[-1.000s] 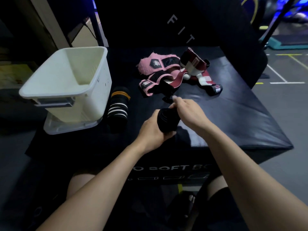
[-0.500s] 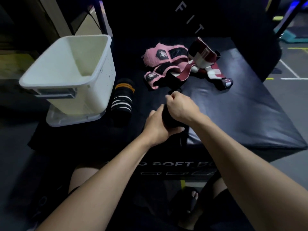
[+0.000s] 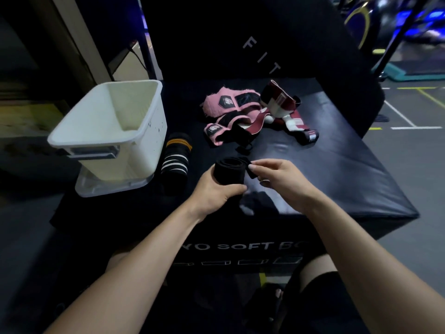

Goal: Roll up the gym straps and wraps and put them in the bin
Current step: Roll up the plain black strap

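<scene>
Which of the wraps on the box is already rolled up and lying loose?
The striped wrap, black with white and orange bands, beside the bin. The pink wraps and maroon wrap lie unrolled in a heap farther back.

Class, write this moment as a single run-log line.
left hand: grips black wrap roll | right hand: pinches its loose end | white bin: no wrap visible inside | pink straps: unrolled

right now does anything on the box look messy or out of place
Yes: the pink wraps and maroon-and-white wraps lie unrolled in a tangled heap at the far side of the black soft box. The white bin holds no wraps that show. The striped black roll lies outside it.
</scene>
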